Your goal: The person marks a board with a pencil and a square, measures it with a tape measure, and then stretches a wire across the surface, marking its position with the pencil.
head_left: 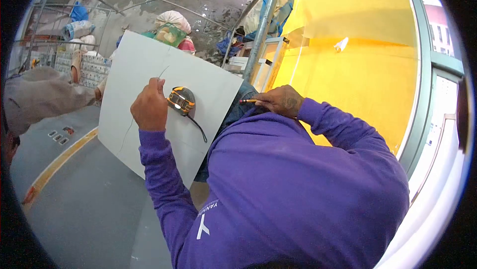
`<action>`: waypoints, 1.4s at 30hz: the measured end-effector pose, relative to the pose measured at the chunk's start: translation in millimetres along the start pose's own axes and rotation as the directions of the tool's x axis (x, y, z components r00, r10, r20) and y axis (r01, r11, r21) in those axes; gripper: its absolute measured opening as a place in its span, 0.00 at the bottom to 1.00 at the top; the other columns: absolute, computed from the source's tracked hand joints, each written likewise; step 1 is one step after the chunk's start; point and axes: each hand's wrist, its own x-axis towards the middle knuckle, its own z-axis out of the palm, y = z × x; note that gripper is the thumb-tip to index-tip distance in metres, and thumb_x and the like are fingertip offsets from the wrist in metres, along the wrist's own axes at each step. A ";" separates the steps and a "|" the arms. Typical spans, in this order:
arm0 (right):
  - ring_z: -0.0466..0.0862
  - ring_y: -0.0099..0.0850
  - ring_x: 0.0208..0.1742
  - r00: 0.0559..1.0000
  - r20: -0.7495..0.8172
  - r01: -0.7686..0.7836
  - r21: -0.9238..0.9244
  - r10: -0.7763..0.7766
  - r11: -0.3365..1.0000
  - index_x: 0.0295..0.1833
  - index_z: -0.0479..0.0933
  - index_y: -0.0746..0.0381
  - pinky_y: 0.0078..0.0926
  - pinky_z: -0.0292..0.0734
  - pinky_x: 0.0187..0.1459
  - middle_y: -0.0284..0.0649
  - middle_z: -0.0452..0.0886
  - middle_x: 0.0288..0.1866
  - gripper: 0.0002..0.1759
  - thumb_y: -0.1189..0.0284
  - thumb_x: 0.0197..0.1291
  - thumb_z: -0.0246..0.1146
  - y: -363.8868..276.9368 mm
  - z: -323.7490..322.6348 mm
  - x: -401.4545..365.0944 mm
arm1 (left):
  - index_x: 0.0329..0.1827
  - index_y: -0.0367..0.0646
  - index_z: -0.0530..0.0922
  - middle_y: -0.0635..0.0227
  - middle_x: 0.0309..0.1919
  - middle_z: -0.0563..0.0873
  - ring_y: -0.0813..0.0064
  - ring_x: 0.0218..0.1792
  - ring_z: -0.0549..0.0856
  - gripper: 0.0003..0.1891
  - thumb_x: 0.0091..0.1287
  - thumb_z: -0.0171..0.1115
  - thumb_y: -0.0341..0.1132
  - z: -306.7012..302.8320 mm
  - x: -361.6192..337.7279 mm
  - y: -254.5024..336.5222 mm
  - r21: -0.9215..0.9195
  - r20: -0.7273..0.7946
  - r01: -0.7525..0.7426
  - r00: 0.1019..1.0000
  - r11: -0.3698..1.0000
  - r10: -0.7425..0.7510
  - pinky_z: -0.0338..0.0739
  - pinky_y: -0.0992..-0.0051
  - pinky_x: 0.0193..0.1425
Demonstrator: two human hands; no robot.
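Note:
A white board or sheet (208,77) lies tilted in front of me, close to my lap. My left hand (150,106) is closed, with fingers pinched over the board; I cannot tell what is in them. A thin dark curved line (126,137), like a wire or a drawn stroke, shows on the board above and below this hand. Right beside it rests a black and orange tape measure (182,101), its wrist strap trailing toward me. My right hand (281,101) grips a yellow pencil (248,101) by the board's right edge, near my jeans.
Metal scaffold pipes (263,25) rise beyond the board. Another person's leg (49,97) reaches in from the left. Filled sacks (173,22) lie on the wet ground behind. A yellow panel (357,70) stands at the right. Grey floor with a yellow stripe (59,164) runs lower left.

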 end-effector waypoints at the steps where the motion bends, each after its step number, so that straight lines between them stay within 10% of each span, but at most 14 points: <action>1: 0.89 0.50 0.37 0.998 0.017 -0.063 -0.025 0.064 0.998 0.61 0.81 0.47 0.48 0.84 0.38 0.50 0.87 0.34 0.17 0.54 0.79 0.53 -9.2 -3.7 2.2 | 0.43 0.51 0.81 0.62 0.29 0.87 0.56 0.30 0.88 0.10 0.79 0.57 0.44 -12.2 -6.4 11.0 0.013 -0.087 -0.031 0.996 0.999 0.032 0.80 0.58 0.32; 8: 0.87 0.52 0.37 0.974 -0.206 0.101 0.014 -0.096 0.995 0.71 0.77 0.48 0.49 0.84 0.40 0.50 0.84 0.37 0.22 0.57 0.76 0.57 20.2 40.9 -4.6 | 0.41 0.50 0.82 0.64 0.30 0.88 0.63 0.32 0.90 0.06 0.71 0.57 0.37 3.3 -46.7 115.6 -0.062 0.259 -0.332 0.905 0.941 0.337 0.82 0.63 0.33; 24: 0.85 0.54 0.39 0.987 -0.157 0.018 -0.022 -0.022 1.000 0.73 0.77 0.40 0.50 0.81 0.41 0.51 0.79 0.42 0.23 0.59 0.75 0.58 13.0 34.1 -20.4 | 0.35 0.43 0.82 0.56 0.32 0.90 0.52 0.34 0.91 0.08 0.69 0.60 0.38 56.3 -38.9 148.6 -0.268 0.382 -0.477 0.745 0.837 0.547 0.85 0.52 0.39; 35: 0.85 0.49 0.43 0.953 -0.260 0.178 0.064 -0.156 0.982 0.63 0.82 0.60 0.45 0.82 0.45 0.52 0.82 0.42 0.17 0.65 0.75 0.61 18.9 43.7 -1.7 | 0.39 0.43 0.76 0.57 0.29 0.88 0.54 0.31 0.91 0.04 0.70 0.57 0.33 62.2 -57.3 144.8 -0.398 0.213 -0.411 0.828 0.820 0.519 0.84 0.56 0.33; 38: 0.88 0.46 0.45 0.965 -0.239 -0.039 0.276 0.108 0.960 0.55 0.82 0.65 0.41 0.83 0.49 0.53 0.86 0.44 0.12 0.70 0.72 0.65 8.8 41.9 10.1 | 0.42 0.41 0.77 0.54 0.32 0.89 0.52 0.32 0.91 0.05 0.71 0.56 0.33 72.1 -57.8 143.6 -0.503 0.193 -0.328 0.860 0.800 0.473 0.84 0.54 0.34; 42: 0.87 0.53 0.46 0.945 -0.319 0.024 0.294 0.074 0.956 0.51 0.82 0.67 0.43 0.84 0.48 0.54 0.84 0.47 0.12 0.71 0.68 0.66 8.8 59.6 34.4 | 0.43 0.40 0.77 0.53 0.32 0.89 0.52 0.32 0.91 0.07 0.72 0.55 0.33 83.4 -66.1 150.3 -0.551 0.090 -0.337 0.886 0.763 0.455 0.85 0.55 0.34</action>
